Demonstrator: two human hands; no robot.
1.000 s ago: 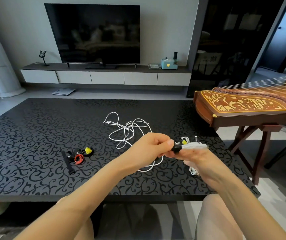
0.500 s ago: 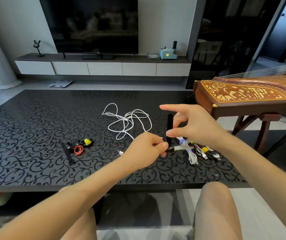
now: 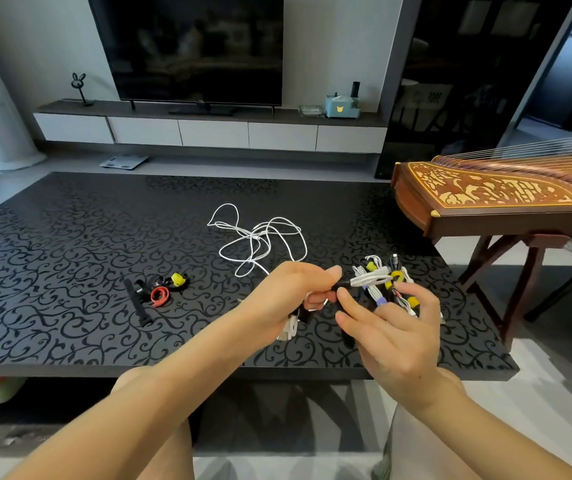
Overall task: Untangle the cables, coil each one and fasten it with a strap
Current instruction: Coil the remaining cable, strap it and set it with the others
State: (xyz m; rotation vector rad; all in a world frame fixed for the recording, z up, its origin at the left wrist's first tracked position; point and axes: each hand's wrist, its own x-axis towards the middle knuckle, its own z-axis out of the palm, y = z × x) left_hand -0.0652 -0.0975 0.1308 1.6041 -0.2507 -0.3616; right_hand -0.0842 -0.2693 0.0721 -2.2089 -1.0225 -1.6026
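My left hand (image 3: 288, 296) grips a coiled white cable (image 3: 369, 279) just above the black patterned table (image 3: 52, 271); one end of the coil sticks out to the right of my fist. A black strap (image 3: 338, 289) sits around the coil at my fingertips. My right hand (image 3: 392, 327) is against it, thumb and index finger pinching the strap, the other fingers spread. A loose tangled white cable (image 3: 260, 237) lies at the table's middle. Behind my right hand lie several strapped bundles (image 3: 380, 299) with yellow and purple straps.
Spare straps lie at the left: a flat black one (image 3: 137, 301), a red one (image 3: 159, 295) and a yellow one (image 3: 178, 278). A wooden zither on a stand (image 3: 485, 195) overhangs the table's right end. The table's front edge (image 3: 208, 370) is close to my knees.
My right hand, raised with the black strap half a second ago, has come down to the coil. My left hand has kept hold of the coil and turned it so that its end points right.
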